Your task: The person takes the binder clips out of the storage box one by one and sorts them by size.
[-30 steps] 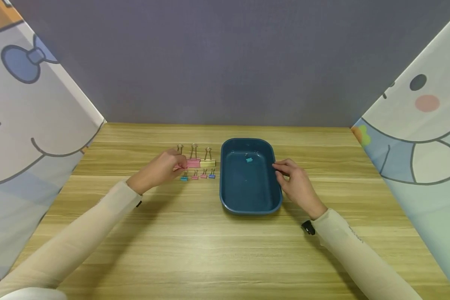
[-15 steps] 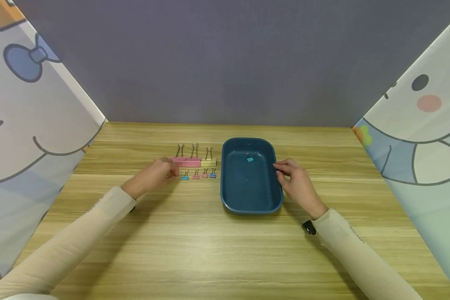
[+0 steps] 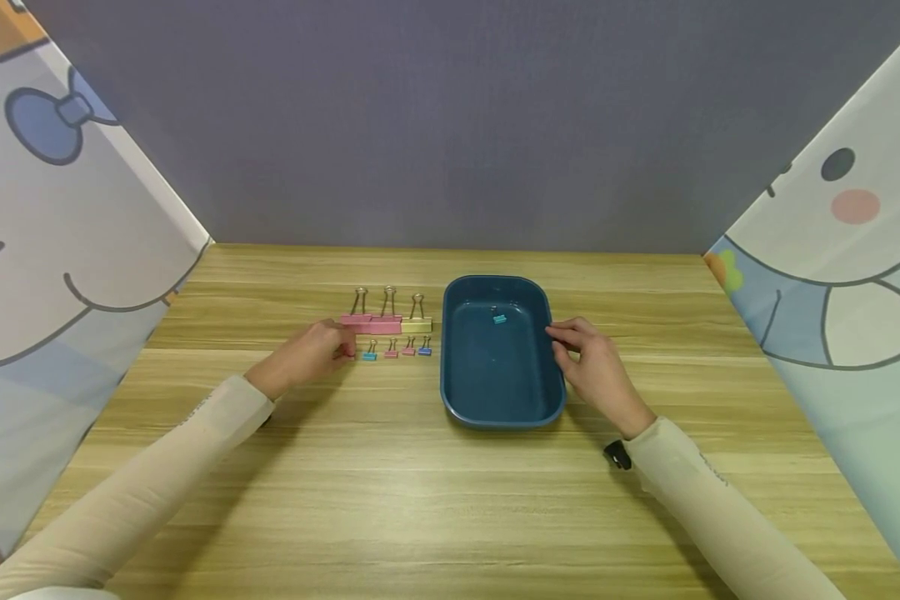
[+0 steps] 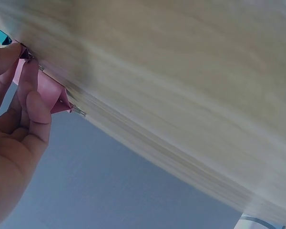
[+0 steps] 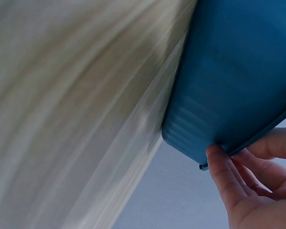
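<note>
My left hand [image 3: 306, 354] pinches a small pink binder clip [image 4: 25, 53] between thumb and fingertip, at the left end of a row of small clips. That row holds a teal binder clip [image 3: 370, 356], two pink ones and a blue binder clip [image 3: 424, 352]. Just behind stand large binder clips with handles up: two pink, one of them a pink clip [image 3: 386, 325], and a yellow clip [image 3: 417, 325]. On the right, my right hand [image 3: 594, 367] grips the side rim of a dark blue plastic basin [image 3: 502, 422], thumb against its outer wall.
Inside the basin, near its far end, lies a small teal binder clip [image 3: 499, 319]. Everything stands on a wood-grain table [image 3: 420, 508]. A grey panel [image 3: 450, 125] rises behind it, with cartoon-printed panels on both sides.
My left hand has moved left and toward me from over the large pink clips to the left end of the small row. The right hand and basin have stayed put.
</note>
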Tool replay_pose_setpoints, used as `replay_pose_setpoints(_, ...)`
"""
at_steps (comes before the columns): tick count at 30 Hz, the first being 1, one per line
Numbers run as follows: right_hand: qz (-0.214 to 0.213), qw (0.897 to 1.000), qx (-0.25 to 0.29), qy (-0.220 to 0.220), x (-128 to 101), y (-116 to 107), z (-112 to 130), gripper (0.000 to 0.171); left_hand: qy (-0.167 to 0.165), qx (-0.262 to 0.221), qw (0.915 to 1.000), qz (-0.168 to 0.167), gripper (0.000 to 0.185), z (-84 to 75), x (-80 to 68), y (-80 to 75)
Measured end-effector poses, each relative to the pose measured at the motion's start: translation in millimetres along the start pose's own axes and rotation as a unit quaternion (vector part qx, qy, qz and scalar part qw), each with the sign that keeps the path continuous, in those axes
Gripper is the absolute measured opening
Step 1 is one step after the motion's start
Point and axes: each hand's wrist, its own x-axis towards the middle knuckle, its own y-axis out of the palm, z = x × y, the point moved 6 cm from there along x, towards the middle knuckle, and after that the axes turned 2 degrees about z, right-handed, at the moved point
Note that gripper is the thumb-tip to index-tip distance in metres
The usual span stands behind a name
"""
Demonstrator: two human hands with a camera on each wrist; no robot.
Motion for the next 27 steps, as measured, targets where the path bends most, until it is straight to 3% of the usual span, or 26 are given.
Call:
replay_pose_setpoints(9,-0.001,1.000,0.001,0.001,0.0,-0.8,0.9,0.025,-0.025,-0.011,0.9996,0.002,0.011,-2.0,0.9,-10.1)
replay_pose_setpoints(21,0.001,1.000,0.000,-0.001,0.1,-1.7,4.1,0.025,0.021,0.009,0.9976,-0.065,0.012,-32.1,17.8,-35.8)
replay_pose_setpoints(27,0.004,1.000,0.003,0.004,0.1,-0.9,3.4,0.025,0.028,0.008,0.9966,-0.077,0.015,-51.3,28.9,-45.6)
